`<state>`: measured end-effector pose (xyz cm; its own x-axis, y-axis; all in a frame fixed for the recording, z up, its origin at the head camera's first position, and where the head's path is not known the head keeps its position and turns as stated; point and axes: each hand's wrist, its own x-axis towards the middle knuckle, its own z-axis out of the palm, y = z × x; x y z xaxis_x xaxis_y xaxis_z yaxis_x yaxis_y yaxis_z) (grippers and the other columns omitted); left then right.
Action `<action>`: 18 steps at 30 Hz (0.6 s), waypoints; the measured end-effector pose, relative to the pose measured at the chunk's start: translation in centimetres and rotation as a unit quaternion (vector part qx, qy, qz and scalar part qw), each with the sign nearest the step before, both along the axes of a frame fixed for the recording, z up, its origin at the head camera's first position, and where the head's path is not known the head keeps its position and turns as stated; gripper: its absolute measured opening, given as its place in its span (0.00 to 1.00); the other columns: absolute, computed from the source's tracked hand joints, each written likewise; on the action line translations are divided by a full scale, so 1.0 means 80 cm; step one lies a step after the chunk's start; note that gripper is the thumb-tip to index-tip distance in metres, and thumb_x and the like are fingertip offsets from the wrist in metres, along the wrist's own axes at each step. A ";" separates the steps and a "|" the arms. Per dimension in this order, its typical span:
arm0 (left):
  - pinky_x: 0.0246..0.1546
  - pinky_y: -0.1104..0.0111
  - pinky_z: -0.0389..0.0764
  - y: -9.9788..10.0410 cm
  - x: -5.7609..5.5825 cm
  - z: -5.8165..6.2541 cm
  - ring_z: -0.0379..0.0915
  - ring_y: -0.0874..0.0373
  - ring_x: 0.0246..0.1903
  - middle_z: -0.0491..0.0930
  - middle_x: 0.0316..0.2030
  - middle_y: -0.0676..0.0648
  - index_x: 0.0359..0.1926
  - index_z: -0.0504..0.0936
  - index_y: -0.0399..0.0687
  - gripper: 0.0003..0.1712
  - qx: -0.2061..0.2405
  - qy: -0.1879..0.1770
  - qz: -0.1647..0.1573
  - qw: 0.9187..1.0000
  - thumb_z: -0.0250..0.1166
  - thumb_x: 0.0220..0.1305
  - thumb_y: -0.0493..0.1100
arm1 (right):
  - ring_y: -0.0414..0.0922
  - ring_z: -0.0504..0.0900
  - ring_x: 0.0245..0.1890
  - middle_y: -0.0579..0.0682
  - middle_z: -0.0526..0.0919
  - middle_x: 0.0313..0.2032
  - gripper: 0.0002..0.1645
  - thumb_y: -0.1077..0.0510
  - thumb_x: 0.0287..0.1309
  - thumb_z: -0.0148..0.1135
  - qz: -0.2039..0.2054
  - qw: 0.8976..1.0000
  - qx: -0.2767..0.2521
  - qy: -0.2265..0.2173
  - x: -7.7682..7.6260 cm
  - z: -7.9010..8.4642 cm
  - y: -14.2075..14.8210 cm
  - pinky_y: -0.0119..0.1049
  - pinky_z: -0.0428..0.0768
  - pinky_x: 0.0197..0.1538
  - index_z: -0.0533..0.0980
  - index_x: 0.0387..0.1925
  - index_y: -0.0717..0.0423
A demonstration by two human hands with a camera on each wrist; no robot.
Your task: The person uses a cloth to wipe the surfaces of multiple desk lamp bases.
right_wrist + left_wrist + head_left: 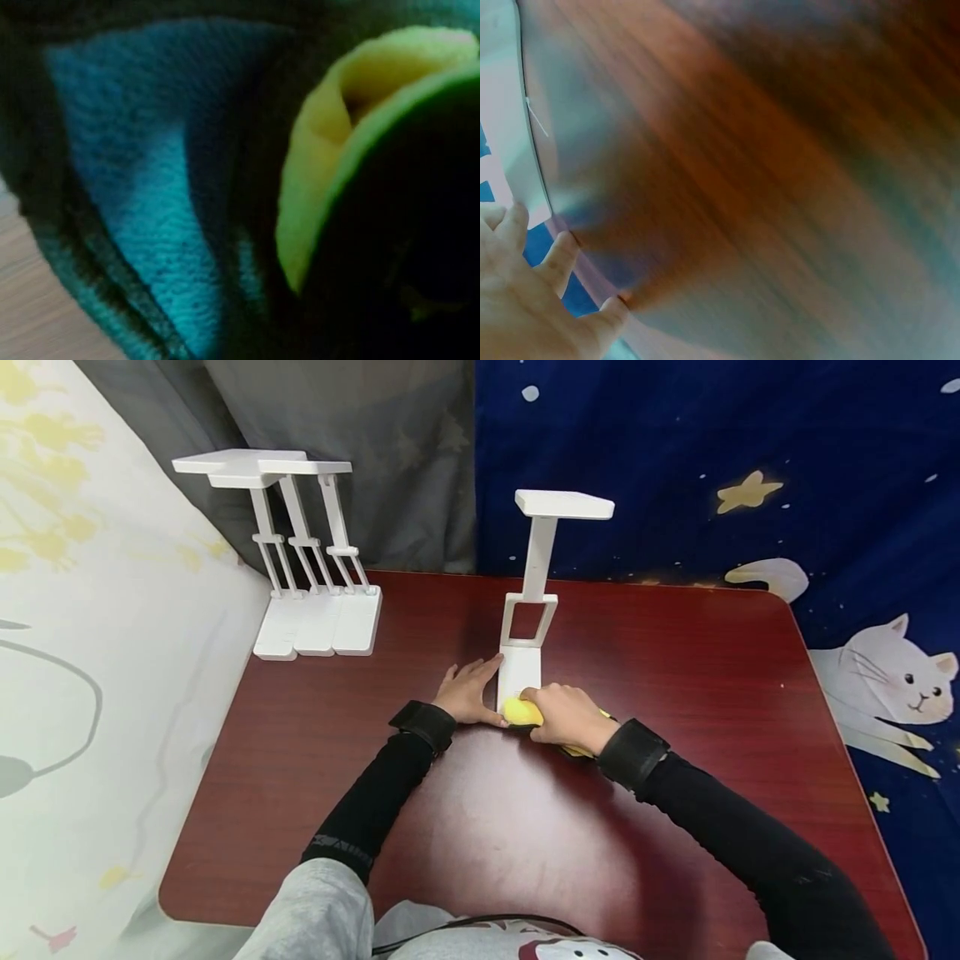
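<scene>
A white folding desk lamp [519, 672] stands upright in the middle of the table, its flat base toward the person. My left hand [468, 693] lies at the left side of that base with fingers extended and spread, fingertips and thumb right at its edge. In the left wrist view the same hand [532, 292] shows at the lower left. My right hand [567, 717] grips a yellow cloth [522, 712] and presses it over the near end of the base. Dark and blue fabric fills much of the right wrist view, beside a yellow fold of the cloth [311, 180].
Three similar white lamps [315, 622] stand close together at the back left of the reddish-brown table [712, 693]. Behind the table hang a grey curtain [360, 410] and a dark blue curtain [637, 427] with stars and a cat.
</scene>
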<state>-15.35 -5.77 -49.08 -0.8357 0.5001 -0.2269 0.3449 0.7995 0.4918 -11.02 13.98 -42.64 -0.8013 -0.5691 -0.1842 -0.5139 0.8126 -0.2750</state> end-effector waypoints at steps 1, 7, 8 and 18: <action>0.61 0.50 0.37 0.000 -0.001 -0.001 0.40 0.57 0.66 0.47 0.68 0.53 0.70 0.41 0.59 0.68 0.002 0.001 0.000 1.000 0.70 0.31 0.70 | 0.44 0.74 0.25 0.48 0.78 0.30 0.32 0.52 0.33 0.68 0.011 1.000 -0.007 -0.009 0.000 0.000 0.004 0.41 0.72 0.26 0.75 0.47 0.54; 0.61 0.52 0.37 -0.001 -0.007 -0.003 0.40 0.57 0.66 0.47 0.68 0.53 0.70 0.41 0.61 0.68 0.004 0.013 -0.002 1.000 0.66 0.30 0.74 | 0.39 0.70 0.22 0.39 0.76 0.27 0.30 0.54 0.33 0.67 0.058 0.994 -0.069 -0.067 0.003 -0.003 0.034 0.34 0.68 0.25 0.76 0.46 0.47; 0.61 0.51 0.37 -0.001 -0.008 -0.003 0.40 0.57 0.66 0.47 0.68 0.54 0.70 0.42 0.61 0.68 0.004 0.014 -0.004 1.000 0.66 0.30 0.74 | 0.38 0.70 0.21 0.37 0.75 0.26 0.30 0.54 0.32 0.66 0.063 0.992 -0.079 -0.074 0.005 -0.004 0.039 0.33 0.68 0.25 0.76 0.46 0.45; 0.59 0.45 0.39 0.009 -0.009 -0.006 0.40 0.56 0.66 0.43 0.68 0.59 0.70 0.46 0.60 0.67 -0.026 0.029 -0.017 0.999 0.66 0.30 0.75 | 0.34 0.71 0.26 0.35 0.77 0.40 0.33 0.55 0.32 0.66 0.072 0.985 -0.148 -0.052 0.057 -0.013 0.067 0.30 0.70 0.28 0.74 0.49 0.45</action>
<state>-16.10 -5.07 -49.57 -0.8306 0.5178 -0.2050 0.3999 0.8107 0.4276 -6.44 19.37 -43.65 -0.6942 -0.7163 -0.0700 -0.5738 0.6096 -0.5469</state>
